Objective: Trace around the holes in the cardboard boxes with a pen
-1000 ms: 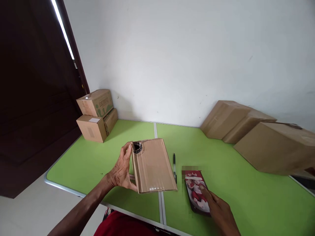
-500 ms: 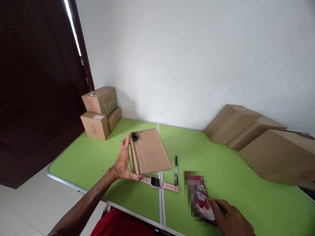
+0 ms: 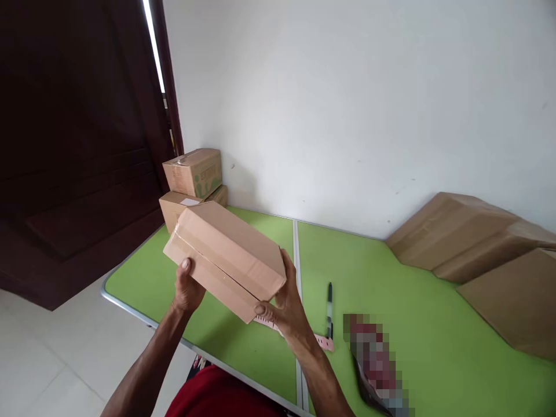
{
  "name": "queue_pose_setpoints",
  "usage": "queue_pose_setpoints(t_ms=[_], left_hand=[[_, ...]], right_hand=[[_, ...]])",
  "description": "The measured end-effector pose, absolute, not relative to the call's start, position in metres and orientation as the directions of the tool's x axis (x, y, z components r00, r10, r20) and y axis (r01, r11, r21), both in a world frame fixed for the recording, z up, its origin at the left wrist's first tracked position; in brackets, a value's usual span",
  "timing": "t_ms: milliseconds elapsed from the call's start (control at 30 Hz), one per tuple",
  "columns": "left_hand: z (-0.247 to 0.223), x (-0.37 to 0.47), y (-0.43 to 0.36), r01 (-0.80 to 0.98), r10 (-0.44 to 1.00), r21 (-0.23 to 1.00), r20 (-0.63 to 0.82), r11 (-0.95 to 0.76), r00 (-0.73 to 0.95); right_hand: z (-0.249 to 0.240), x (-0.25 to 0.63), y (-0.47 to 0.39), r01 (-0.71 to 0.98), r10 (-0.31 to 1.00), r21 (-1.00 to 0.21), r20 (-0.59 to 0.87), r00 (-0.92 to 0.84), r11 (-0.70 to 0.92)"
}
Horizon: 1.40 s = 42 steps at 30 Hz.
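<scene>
A small brown cardboard box is held tilted above the table between both hands. My left hand grips its left end, thumb on the near side and the other fingers hidden underneath. My right hand closes around the right end, with its thumb at the lower corner. Beneath that hand lies a pink-strapped smartwatch, its face now covered from view. A dark pen lies just beyond the strap. To the right is a flat reddish item with a dark edge, mostly pixelated.
The green folding table has a metal seam down its middle. Stacked cardboard boxes stand at the back left, partly behind the held box. Larger cartons occupy the right side. A white wall and a dark door border the area.
My right hand has let go of the reddish item and taken the box's right end. The box has turned and risen leftward, and my left hand has shifted its grip. The view has swung slightly.
</scene>
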<state>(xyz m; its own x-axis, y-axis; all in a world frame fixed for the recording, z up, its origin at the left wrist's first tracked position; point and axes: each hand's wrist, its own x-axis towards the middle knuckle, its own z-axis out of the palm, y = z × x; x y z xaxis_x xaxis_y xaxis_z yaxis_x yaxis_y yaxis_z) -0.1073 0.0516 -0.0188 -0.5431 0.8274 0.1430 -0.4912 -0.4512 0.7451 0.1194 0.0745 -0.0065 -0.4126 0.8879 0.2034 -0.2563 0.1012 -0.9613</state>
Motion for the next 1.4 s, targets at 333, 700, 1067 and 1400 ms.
queue_pose_setpoints(t_ms=[333,700,1067,1400], left_hand=[[-0.032,-0.145,0.017,-0.378,0.706,0.84,0.007,-0.389,-0.708],[-0.082,-0.15,-0.021,0.625,0.689,0.78,0.469,-0.029,-0.553],[-0.073,-0.213,0.014,0.875,0.607,0.478,0.718,-0.076,-0.339],[-0.067,-0.273,0.061,0.624,0.368,0.766,0.542,0.154,-0.756]], right_hand=[[0.014,0.057,0.077,-0.021,0.809,-0.947,0.284,-0.515,0.319],[0.031,0.021,0.088,0.48,0.803,-0.681,0.284,-0.524,0.553],[0.064,-0.017,0.094,0.419,0.665,-0.562,0.353,-0.658,0.713],[-0.006,0.035,0.102,0.293,0.765,-0.84,0.203,-0.611,0.457]])
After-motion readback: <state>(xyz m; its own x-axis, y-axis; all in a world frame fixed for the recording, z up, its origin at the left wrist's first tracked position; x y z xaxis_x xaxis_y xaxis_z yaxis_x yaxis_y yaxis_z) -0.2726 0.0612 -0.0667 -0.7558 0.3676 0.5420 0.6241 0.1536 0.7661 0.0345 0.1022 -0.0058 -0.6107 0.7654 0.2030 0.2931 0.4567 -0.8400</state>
